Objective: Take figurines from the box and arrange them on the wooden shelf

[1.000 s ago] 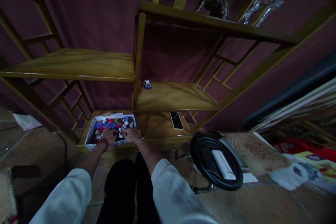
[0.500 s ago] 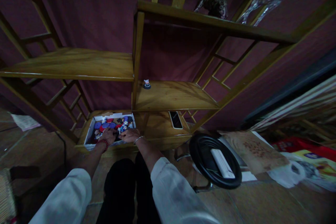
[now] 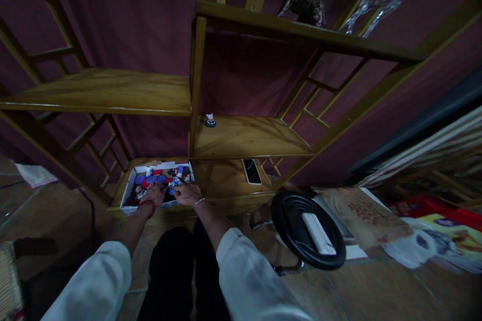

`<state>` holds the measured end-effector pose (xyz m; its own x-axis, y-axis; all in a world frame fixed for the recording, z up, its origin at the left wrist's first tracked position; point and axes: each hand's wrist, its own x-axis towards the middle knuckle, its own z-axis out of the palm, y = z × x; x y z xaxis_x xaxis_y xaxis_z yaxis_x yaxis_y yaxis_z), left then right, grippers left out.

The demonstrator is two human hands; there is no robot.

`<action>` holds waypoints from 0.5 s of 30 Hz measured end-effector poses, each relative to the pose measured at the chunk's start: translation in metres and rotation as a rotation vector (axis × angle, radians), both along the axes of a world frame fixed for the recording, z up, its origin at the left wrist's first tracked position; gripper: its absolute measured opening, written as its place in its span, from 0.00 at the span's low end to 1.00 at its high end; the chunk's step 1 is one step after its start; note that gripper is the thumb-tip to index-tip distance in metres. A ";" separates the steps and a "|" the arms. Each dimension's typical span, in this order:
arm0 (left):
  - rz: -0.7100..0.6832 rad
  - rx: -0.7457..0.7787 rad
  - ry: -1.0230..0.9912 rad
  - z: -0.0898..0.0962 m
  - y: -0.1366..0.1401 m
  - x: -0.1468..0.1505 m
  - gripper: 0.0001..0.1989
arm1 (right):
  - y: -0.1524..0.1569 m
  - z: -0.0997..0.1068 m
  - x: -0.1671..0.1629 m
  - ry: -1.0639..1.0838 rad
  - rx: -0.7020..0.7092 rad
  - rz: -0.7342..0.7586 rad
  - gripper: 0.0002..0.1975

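A white cardboard box [image 3: 128,191] on the bottom shelf holds several small painted figurines [image 3: 175,177] and round bases in blue, purple and red. My left hand [image 3: 155,193], a red bead bracelet on its wrist, reaches over the near side of the box with fingers curled down among the pieces. Close beside it, my right hand [image 3: 187,193] with a silver bangle has its fingers drawn together over the box's near right part. Something small and dark lies between the fingertips; what either hand grips is too dim to make out.
One small figurine [image 3: 210,120] stands on the shelf above, to the right. A phone [image 3: 252,171] lies on the bottom shelf. The black round stool [image 3: 280,230] carries a white packet [image 3: 318,233]. Plastic bags [image 3: 410,246] and a brown sheet [image 3: 361,215] are on the right.
My right hand has shifted very slightly to the right, showing a blue piece by its fingertips. The left hand stays nearly in place in the box.
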<state>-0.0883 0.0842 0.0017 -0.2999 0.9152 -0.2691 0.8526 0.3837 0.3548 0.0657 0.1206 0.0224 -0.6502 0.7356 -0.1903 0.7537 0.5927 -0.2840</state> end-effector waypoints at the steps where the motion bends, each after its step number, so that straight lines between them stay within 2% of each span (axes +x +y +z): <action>1: 0.009 0.001 -0.001 0.000 0.000 0.000 0.13 | -0.001 0.000 0.000 0.006 0.012 0.000 0.18; 15: 0.021 -0.004 -0.012 -0.001 0.002 -0.002 0.14 | -0.003 0.001 0.001 0.055 0.068 -0.059 0.22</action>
<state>-0.0900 0.0860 0.0007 -0.3156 0.9077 -0.2766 0.8401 0.4028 0.3632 0.0671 0.1171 0.0235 -0.6131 0.7831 -0.1040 0.7725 0.5668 -0.2865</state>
